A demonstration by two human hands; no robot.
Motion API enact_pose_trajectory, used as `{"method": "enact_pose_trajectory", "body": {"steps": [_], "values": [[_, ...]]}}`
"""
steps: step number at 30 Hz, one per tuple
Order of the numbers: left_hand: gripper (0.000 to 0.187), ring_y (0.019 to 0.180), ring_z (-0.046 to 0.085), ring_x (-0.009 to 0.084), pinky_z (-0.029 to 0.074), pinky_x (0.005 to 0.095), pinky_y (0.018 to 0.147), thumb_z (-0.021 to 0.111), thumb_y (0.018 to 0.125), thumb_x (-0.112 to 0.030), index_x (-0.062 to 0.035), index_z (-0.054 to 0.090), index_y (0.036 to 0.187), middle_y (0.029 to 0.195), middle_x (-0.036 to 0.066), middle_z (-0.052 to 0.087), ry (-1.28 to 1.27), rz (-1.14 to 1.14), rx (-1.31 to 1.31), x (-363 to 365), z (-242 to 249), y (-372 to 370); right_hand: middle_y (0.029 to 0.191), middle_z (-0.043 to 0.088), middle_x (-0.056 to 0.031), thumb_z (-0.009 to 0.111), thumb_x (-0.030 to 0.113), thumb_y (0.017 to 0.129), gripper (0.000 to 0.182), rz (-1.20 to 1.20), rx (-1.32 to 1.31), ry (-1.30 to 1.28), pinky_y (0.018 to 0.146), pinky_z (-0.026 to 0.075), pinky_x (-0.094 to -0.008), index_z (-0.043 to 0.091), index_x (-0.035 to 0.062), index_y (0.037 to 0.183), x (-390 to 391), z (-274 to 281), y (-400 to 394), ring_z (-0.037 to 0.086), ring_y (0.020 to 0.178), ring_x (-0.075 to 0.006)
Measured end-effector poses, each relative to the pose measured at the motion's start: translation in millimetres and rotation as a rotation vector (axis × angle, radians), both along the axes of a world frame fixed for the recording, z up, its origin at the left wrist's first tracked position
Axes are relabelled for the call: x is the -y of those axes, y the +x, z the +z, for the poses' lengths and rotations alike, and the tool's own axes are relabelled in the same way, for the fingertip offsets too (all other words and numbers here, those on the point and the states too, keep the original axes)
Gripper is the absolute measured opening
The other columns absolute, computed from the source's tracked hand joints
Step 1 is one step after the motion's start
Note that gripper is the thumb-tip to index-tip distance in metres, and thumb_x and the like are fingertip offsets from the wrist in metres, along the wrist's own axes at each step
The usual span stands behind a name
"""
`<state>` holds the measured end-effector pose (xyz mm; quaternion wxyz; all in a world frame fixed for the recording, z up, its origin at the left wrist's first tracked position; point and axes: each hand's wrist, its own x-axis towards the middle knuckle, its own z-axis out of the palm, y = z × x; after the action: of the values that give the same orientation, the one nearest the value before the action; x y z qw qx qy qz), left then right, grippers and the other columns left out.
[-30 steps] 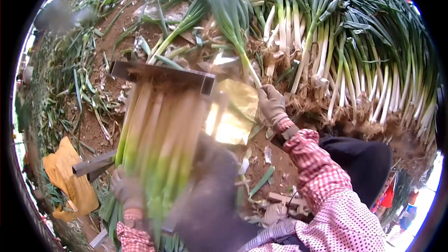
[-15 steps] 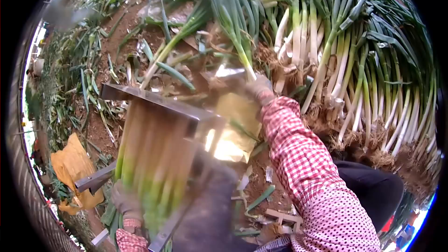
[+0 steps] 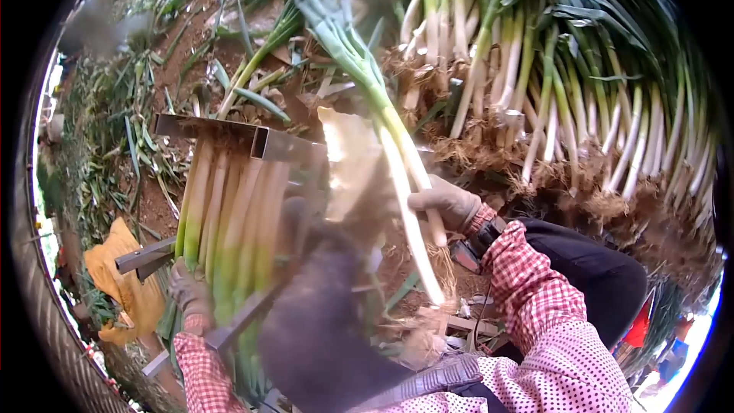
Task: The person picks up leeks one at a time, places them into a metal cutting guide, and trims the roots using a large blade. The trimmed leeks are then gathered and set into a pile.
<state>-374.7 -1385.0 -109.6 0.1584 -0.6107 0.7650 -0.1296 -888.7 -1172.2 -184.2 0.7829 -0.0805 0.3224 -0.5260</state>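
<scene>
My right hand [image 3: 449,205], in a light work glove, is closed around the white lower parts of two long green onions [image 3: 397,145]. Their leafy tops point away from me and their roots hang toward my lap. At lower left, a row of green onions [image 3: 229,214] lies in a metal frame [image 3: 287,149], root ends at its far bar. My gloved left hand [image 3: 191,291] is against the left edge of this row, fingers curled at the stalks and partly hidden. A blurred dark knee [image 3: 329,313] covers the row's right side.
A big pile of green onions with soil-caked roots [image 3: 566,107] fills the right. Cut leaves [image 3: 99,153] litter the ground at left. A torn yellowish sheet [image 3: 126,275] lies left of the frame, and a pale, shiny sheet [image 3: 348,160] stands right of it.
My right hand has drawn back toward my body with the green onions, now showing their root ends. My left hand stays at the row in the frame. The whole view has shifted a little.
</scene>
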Motion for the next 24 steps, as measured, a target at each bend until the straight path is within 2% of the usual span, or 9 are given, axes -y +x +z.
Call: {"method": "enact_pose_trajectory", "body": {"steps": [4,7,9,12,15,17,18,22,24], "values": [[0.041,0.108,0.060,0.0363,0.046,0.0444,0.095,0.060,0.089,-0.034,-0.0057,0.062,0.117,0.114,0.023,0.063,0.539,0.182,-0.019,1,101,-87,0.092,0.065,-0.0089,0.069,0.021,0.085,0.047,-0.086,-0.214,0.282,0.072,0.056,-0.0313,0.051,-0.0033,0.122,-53,-33,17,0.065,0.077,-0.0197],[0.026,0.073,0.066,0.0211,0.053,0.0337,0.067,0.054,0.092,-0.025,-0.0018,0.066,0.089,0.078,0.012,0.065,0.362,-0.120,-0.658,-3,150,-151,0.089,0.064,-0.0072,0.059,0.025,0.096,0.030,-0.207,0.156,0.249,0.067,0.055,-0.0317,0.055,0.0020,0.115,-78,-13,12,0.062,0.073,-0.0200],[0.031,0.070,0.065,0.0161,0.053,0.0289,0.056,0.056,0.095,-0.037,-0.0071,0.065,0.094,0.081,0.006,0.065,0.853,0.175,-1.107,-66,185,-243,0.089,0.064,-0.0058,0.057,0.028,0.097,0.025,-0.288,0.206,0.245,0.063,0.054,-0.0300,0.059,0.0066,0.110,-83,10,14,0.061,0.070,-0.0180],[0.045,0.080,0.067,0.0238,0.056,0.0371,0.066,0.056,0.095,-0.043,-0.0055,0.056,0.121,0.096,0.011,0.067,1.132,0.454,-1.019,-121,114,-337,0.088,0.065,-0.0055,0.058,0.027,0.096,0.024,-0.266,0.289,0.179,0.062,0.054,-0.0307,0.059,0.0065,0.109,-96,39,25,0.061,0.068,-0.0180],[0.057,0.088,0.066,0.0273,0.055,0.0402,0.077,0.055,0.095,-0.047,-0.0045,0.047,0.132,0.103,0.012,0.068,1.122,0.153,-0.965,-187,73,-384,0.083,0.066,-0.0077,0.062,0.033,0.093,0.032,-0.162,0.379,0.028,0.059,0.056,-0.0324,0.058,0.0051,0.109,-139,88,48,0.064,0.065,-0.0203],[0.052,0.088,0.066,0.0270,0.055,0.0411,0.078,0.052,0.097,-0.046,-0.0042,0.051,0.128,0.102,0.012,0.068,1.334,0.264,-1.377,-206,7,-384,0.082,0.067,-0.0100,0.057,0.041,0.094,0.040,-0.137,0.233,0.117,0.060,0.057,-0.0352,0.056,0.0042,0.111,-169,85,62,0.066,0.063,-0.0231],[0.049,0.087,0.066,0.0268,0.055,0.0416,0.078,0.050,0.098,-0.045,-0.0047,0.054,0.126,0.101,0.012,0.068,1.536,0.890,-1.904,-214,1,-391,0.082,0.067,-0.0110,0.055,0.043,0.095,0.043,-0.123,0.161,0.160,0.061,0.058,-0.0382,0.055,0.0036,0.112,-175,89,65,0.067,0.066,-0.0249],[0.053,0.077,0.063,0.0225,0.055,0.0361,0.069,0.054,0.094,-0.053,-0.0035,0.060,0.111,0.091,0.009,0.067,1.400,0.971,-1.840,-215,-16,-379,0.092,0.065,-0.0093,0.050,0.032,0.099,0.034,-0.040,-0.101,0.081,0.070,0.056,-0.0324,0.053,0.0021,0.114,-191,128,77,0.064,0.081,-0.0187],[0.059,0.073,0.062,0.0197,0.053,0.0325,0.064,0.061,0.087,-0.057,-0.0032,0.060,0.110,0.089,0.008,0.066,1.672,0.686,-1.838,-200,-68,-373,0.093,0.062,-0.0042,0.064,0.027,0.091,0.032,-0.059,-0.449,0.049,0.076,0.049,-0.0264,0.056,0.0030,0.111,-184,148,86,0.059,0.082,-0.0138]]}}
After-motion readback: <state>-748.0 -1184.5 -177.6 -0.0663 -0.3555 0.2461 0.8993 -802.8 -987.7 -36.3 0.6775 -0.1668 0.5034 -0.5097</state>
